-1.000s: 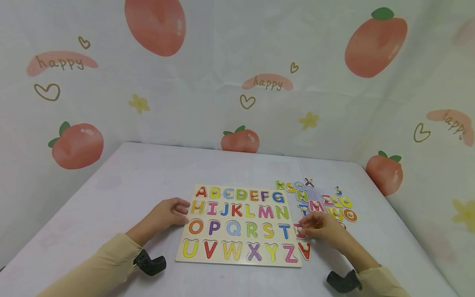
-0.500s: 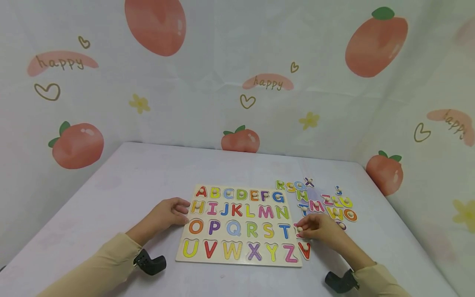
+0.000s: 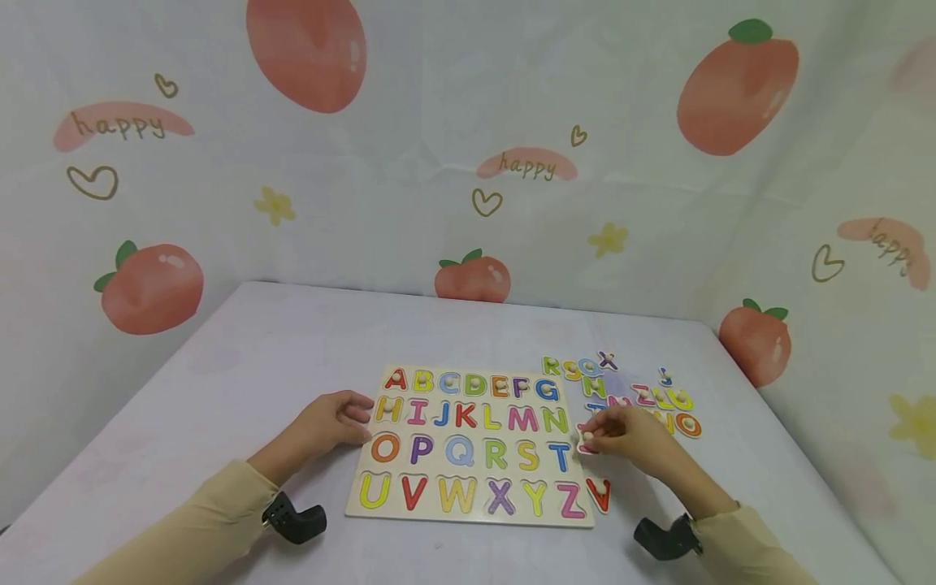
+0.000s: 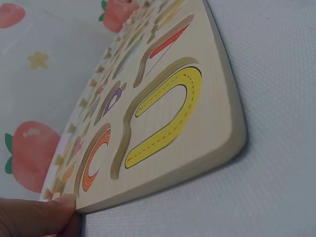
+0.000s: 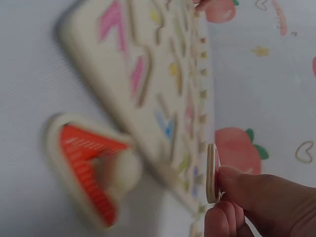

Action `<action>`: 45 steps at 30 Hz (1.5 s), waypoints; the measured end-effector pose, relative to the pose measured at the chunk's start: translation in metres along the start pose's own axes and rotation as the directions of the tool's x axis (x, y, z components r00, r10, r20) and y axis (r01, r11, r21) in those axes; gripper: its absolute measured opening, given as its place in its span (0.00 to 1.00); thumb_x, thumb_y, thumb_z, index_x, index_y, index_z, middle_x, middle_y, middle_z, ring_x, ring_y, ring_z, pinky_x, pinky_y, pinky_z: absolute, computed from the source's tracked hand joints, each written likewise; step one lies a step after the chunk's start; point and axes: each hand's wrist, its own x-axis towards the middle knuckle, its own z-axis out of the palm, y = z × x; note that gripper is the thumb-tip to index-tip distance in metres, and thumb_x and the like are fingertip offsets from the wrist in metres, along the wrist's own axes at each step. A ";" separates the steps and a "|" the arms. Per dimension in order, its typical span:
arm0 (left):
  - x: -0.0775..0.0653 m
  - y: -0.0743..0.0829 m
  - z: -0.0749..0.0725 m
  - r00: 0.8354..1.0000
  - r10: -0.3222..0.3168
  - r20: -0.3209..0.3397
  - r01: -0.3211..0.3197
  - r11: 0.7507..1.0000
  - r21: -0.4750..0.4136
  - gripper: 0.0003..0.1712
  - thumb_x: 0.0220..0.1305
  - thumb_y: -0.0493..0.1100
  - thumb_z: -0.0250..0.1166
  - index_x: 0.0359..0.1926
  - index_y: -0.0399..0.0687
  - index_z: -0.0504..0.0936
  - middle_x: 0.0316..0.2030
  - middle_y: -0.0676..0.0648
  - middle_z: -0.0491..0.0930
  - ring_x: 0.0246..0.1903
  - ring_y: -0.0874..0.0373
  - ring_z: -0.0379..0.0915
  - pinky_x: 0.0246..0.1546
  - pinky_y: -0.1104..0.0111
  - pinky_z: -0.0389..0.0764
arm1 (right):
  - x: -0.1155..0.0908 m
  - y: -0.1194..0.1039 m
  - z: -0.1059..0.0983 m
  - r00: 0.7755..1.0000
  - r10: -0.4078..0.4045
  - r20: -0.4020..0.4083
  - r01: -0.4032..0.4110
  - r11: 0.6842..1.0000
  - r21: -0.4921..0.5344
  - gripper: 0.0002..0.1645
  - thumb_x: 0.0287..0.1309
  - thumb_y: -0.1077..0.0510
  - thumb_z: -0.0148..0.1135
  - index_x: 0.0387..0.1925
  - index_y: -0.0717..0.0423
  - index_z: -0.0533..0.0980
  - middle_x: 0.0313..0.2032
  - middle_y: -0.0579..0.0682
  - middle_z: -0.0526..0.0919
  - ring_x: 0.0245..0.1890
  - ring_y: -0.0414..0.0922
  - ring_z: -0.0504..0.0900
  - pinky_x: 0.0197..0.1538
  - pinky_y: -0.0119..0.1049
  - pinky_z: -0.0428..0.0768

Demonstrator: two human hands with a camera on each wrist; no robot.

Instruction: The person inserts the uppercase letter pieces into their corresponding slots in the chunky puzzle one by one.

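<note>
My right hand (image 3: 632,435) pinches a pink letter I puzzle piece (image 3: 583,445) by its knob, at the right edge of the wooden alphabet board (image 3: 478,517). In the right wrist view that piece (image 5: 212,173) stands edge-on between thumb and fingers, raised off the table. My left hand (image 3: 332,424) rests at the board's left edge, its fingers fairly straight. The left wrist view has the thumb (image 4: 61,205) touching the board's side. Letters A to H sit in their slots with knobs up; the slots from I onward show printed letters.
A red V piece (image 3: 600,494) lies beside the board's lower right corner. Several loose letters, among them an orange O (image 3: 688,424), a purple X (image 3: 608,360) and a green R (image 3: 552,366), lie to the right and back. A patterned cloth (image 3: 409,203) hangs behind the table.
My right hand has lifted the pink I piece off the table and moved slightly up and away from me, tilting the piece. The left hand and the board stay put.
</note>
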 end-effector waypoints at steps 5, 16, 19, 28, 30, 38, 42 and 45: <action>0.000 -0.003 0.000 1.000 -0.007 -0.002 0.007 1.000 -0.002 0.30 0.51 0.36 0.73 0.56 0.34 0.75 0.39 0.45 0.79 0.35 0.57 0.75 0.38 0.66 0.78 | 0.012 -0.024 0.000 0.997 -0.073 0.023 0.072 0.997 0.038 0.12 0.53 0.56 0.71 0.38 0.57 0.81 0.28 0.47 0.81 0.30 0.41 0.79 0.37 0.37 0.79; 0.001 -0.005 0.000 1.000 -0.004 0.001 0.004 1.000 -0.006 0.30 0.51 0.36 0.72 0.56 0.34 0.75 0.39 0.45 0.79 0.34 0.58 0.75 0.38 0.67 0.78 | 0.050 -0.095 0.030 0.978 -0.204 0.028 0.200 0.974 0.106 0.07 0.56 0.57 0.68 0.37 0.53 0.82 0.30 0.48 0.82 0.32 0.44 0.82 0.42 0.40 0.81; 0.002 -0.006 0.001 1.000 -0.004 0.001 0.004 1.000 -0.003 0.29 0.52 0.36 0.72 0.56 0.35 0.75 0.39 0.45 0.79 0.34 0.57 0.75 0.38 0.67 0.78 | 0.060 -0.111 0.047 0.977 -0.210 0.038 0.203 0.970 0.136 0.07 0.55 0.58 0.69 0.36 0.52 0.82 0.30 0.48 0.82 0.32 0.44 0.81 0.41 0.37 0.81; 0.000 -0.003 0.002 1.000 -0.007 -0.003 0.007 1.000 -0.011 0.29 0.52 0.36 0.72 0.55 0.35 0.76 0.39 0.45 0.79 0.34 0.57 0.75 0.40 0.66 0.78 | 0.073 -0.145 0.097 0.959 -0.261 0.112 0.238 0.953 0.185 0.05 0.54 0.59 0.70 0.34 0.53 0.81 0.29 0.46 0.81 0.31 0.43 0.80 0.38 0.36 0.80; 0.000 -0.003 0.002 1.000 -0.001 -0.001 0.001 1.000 -0.014 0.29 0.51 0.36 0.72 0.55 0.34 0.75 0.39 0.44 0.79 0.34 0.57 0.75 0.39 0.66 0.78 | 0.074 -0.149 0.105 0.954 -0.275 0.121 0.249 0.949 0.194 0.05 0.53 0.59 0.70 0.33 0.53 0.81 0.28 0.47 0.81 0.30 0.42 0.80 0.37 0.35 0.79; 0.000 0.000 0.000 1.000 0.017 0.010 -0.017 1.000 -0.019 0.29 0.51 0.35 0.72 0.55 0.32 0.75 0.39 0.44 0.79 0.34 0.58 0.75 0.38 0.67 0.77 | 0.078 -0.154 0.129 0.959 -0.249 0.133 0.226 0.960 0.166 0.05 0.52 0.58 0.71 0.31 0.53 0.81 0.25 0.45 0.79 0.26 0.39 0.75 0.30 0.30 0.73; 0.001 0.000 0.000 1.000 0.016 0.008 -0.016 1.000 -0.014 0.30 0.51 0.35 0.73 0.55 0.32 0.75 0.39 0.44 0.79 0.33 0.58 0.75 0.37 0.67 0.77 | 0.079 -0.154 0.135 0.962 -0.238 0.135 0.219 0.965 0.142 0.05 0.54 0.57 0.71 0.30 0.52 0.81 0.24 0.45 0.77 0.26 0.39 0.73 0.26 0.30 0.70; 0.001 0.000 0.000 1.000 0.008 0.004 -0.008 1.000 -0.006 0.30 0.50 0.35 0.73 0.55 0.33 0.75 0.39 0.44 0.79 0.34 0.58 0.75 0.38 0.67 0.78 | 0.079 -0.153 0.137 0.962 -0.235 0.136 0.220 0.968 0.120 0.05 0.54 0.56 0.70 0.30 0.51 0.81 0.24 0.44 0.77 0.25 0.39 0.73 0.26 0.30 0.69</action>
